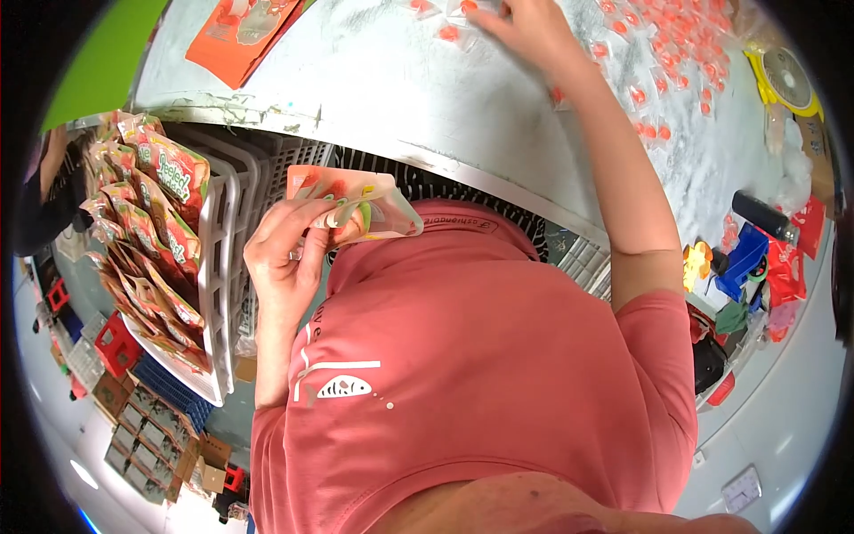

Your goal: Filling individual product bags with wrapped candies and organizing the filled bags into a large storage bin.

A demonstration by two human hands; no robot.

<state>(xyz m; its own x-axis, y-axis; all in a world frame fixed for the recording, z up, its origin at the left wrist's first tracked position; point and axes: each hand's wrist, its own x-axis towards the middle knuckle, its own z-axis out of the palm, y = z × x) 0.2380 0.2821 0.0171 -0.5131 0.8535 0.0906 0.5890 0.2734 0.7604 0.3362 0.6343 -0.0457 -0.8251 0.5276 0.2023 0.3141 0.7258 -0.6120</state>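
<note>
My left hand (286,254) holds a colourful printed pouch (360,203) in front of my chest, fingers pinched on its near edge. My right hand (525,25) reaches far out over the grey table (418,89) and rests on small clear sachets with orange pieces (447,32). Many more of these sachets (676,53) lie scattered at the table's far right. My red shirt fills the lower middle of the view.
A white crate (218,267) at my left holds several standing printed pouches (165,205). An orange pouch stack (240,31) lies at the table's far left. A yellow fan (787,80), a blue bin (743,258) and red packets sit at right. Another person's arm (49,169) shows at far left.
</note>
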